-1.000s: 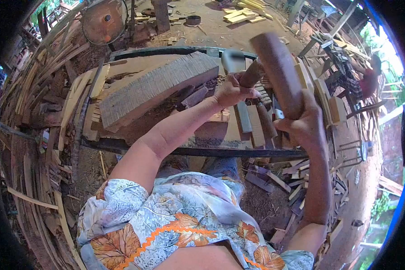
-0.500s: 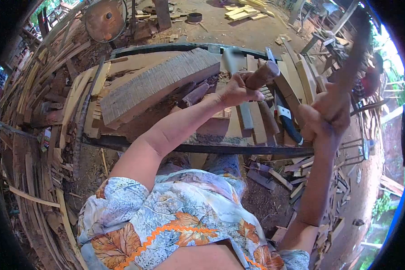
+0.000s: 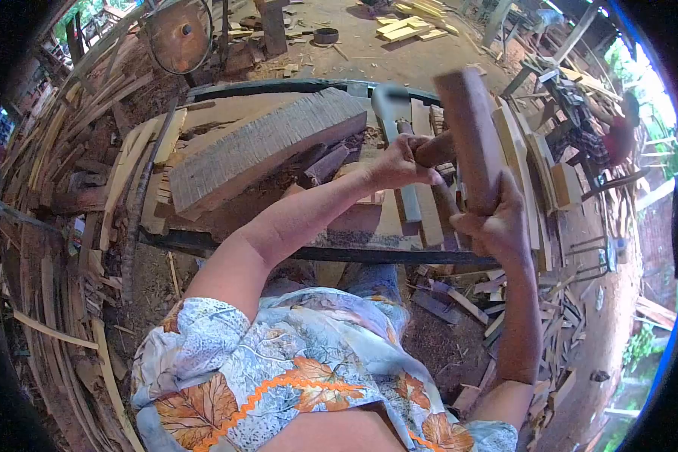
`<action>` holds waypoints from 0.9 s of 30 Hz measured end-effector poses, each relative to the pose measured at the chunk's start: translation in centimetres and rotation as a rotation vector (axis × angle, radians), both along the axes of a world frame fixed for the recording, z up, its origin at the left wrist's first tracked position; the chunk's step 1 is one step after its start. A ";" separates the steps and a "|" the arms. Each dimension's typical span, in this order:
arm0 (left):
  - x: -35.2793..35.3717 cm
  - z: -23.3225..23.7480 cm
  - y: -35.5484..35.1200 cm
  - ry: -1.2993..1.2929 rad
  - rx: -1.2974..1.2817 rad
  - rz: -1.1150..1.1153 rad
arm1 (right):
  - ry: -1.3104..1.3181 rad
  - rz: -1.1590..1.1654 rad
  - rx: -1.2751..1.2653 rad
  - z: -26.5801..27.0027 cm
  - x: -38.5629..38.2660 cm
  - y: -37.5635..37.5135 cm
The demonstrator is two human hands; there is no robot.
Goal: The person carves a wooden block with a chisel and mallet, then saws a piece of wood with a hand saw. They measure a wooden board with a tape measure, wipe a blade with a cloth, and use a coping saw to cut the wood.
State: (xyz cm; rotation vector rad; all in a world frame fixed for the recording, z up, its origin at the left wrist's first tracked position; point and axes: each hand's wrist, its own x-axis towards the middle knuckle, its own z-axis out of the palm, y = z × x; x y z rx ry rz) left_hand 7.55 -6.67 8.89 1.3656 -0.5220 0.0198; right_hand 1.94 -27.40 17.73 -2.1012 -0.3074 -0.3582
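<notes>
My left hand [image 3: 403, 162] is wrapped around a short, round wooden handle [image 3: 438, 151] above the bench, its other end hidden in the fist. My right hand [image 3: 501, 218] grips the lower end of a thick wooden club [image 3: 471, 124], raised upright. In this view the club overlaps the right end of the handle. Under my left hand, a pale grey metal bar [image 3: 409, 203] lies on the bench boards. A heavy rough-sawn timber [image 3: 267, 147] sits to the left on the bench.
The bench's dark front rail [image 3: 331, 251] runs before my body. Boards [image 3: 523, 173] are stacked on the right, and scrap wood [image 3: 459, 301] litters the ground. Long offcuts [image 3: 68, 294] pile up on the left. A person [image 3: 614, 139] is at the far right.
My right hand has swung the club left, from the upper right to the end of the handle. My left hand stays nearly in place. The black-and-white tool handle is now hidden.
</notes>
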 end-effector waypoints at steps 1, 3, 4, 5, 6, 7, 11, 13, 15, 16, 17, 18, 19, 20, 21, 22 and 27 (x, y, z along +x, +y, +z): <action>0.0 -0.1 0.0 0.000 -0.001 -0.006 | 0.024 0.062 -0.028 0.2 0.2 -0.4; 0.2 -0.2 0.1 -0.002 -0.002 -0.005 | 0.071 0.194 -0.084 0.7 0.6 -0.7; 0.1 -0.3 0.2 -0.011 0.001 -0.020 | 0.080 0.238 0.120 1.5 0.1 -0.5; 0.1 -0.4 0.2 -0.023 0.003 -0.036 | 0.084 0.240 0.119 2.0 -0.4 -0.5; -0.1 -0.4 0.1 -0.020 0.002 -0.033 | -0.005 0.177 0.218 2.5 -0.9 -0.5; -0.3 -0.3 0.0 -0.003 -0.042 -0.049 | -0.095 0.114 0.319 2.7 -1.1 -0.3; 0.4 -0.5 -0.2 0.023 -0.115 -0.073 | 0.065 0.276 -0.056 -1.5 0.4 -0.3; 0.6 -0.6 0.3 0.015 -0.108 -0.075 | 0.267 0.183 -0.066 0.8 -0.5 0.0; 0.6 -0.8 0.5 0.019 -0.105 -0.068 | 0.188 0.154 0.239 1.6 -1.1 -0.1; 0.5 -0.7 0.5 0.016 -0.075 -0.054 | -0.134 0.127 0.136 1.3 -0.5 -0.8; 0.4 -0.8 0.5 0.013 -0.044 -0.039 | -0.129 0.129 0.138 1.0 -0.5 -0.6; 0.4 -0.9 0.4 0.013 -0.042 -0.038 | -0.111 0.132 0.254 0.7 -0.6 -0.3; 0.4 -1.0 0.3 0.000 -0.031 -0.045 | -0.098 0.133 0.370 0.6 -0.8 0.0; 0.4 -1.0 0.1 -0.015 -0.023 -0.053 | 0.086 0.069 0.180 0.6 -1.3 0.9; 0.3 -0.8 0.0 -0.018 -0.022 -0.055 | 0.082 0.067 0.180 0.6 -0.8 0.3; 0.1 -0.8 0.0 -0.007 -0.022 -0.056 | 0.142 0.131 0.038 0.4 0.0 -0.6; 0.2 -1.0 0.3 -0.034 0.022 -0.022 | 0.018 0.073 0.262 2.8 -1.1 -1.2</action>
